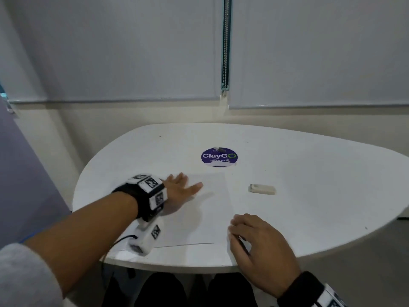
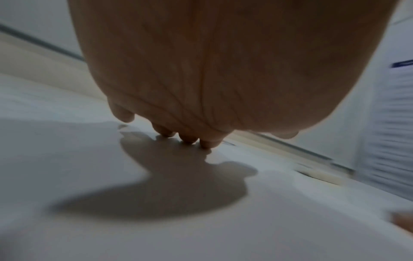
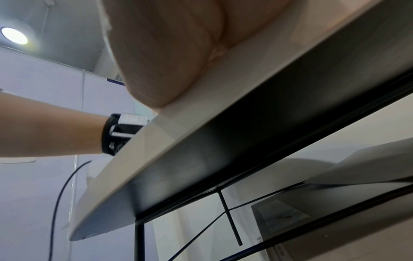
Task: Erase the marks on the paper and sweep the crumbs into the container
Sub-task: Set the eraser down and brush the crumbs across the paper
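"Where's the paper (image 1: 205, 209) on that white table (image 1: 309, 173)?"

"Centre, edges faint. The left hand (image 1: 180, 189) lies flat, fingers straight, on its ten o'clock corner."

"And the right hand (image 1: 259, 242)?"

"At its five o'clock corner, fingers curled; whether they grasp anything, I cannot tell. The eraser (image 1: 262, 189) lies untouched at two o'clock."

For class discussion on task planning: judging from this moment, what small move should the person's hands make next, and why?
Probably the right hand should reach forward to pick up the white rectangular eraser. It lies untouched on the white rounded table, just right of the white sheet of paper, while the left hand rests with straight fingers on the sheet's far left part, seemingly steadying it for rubbing.
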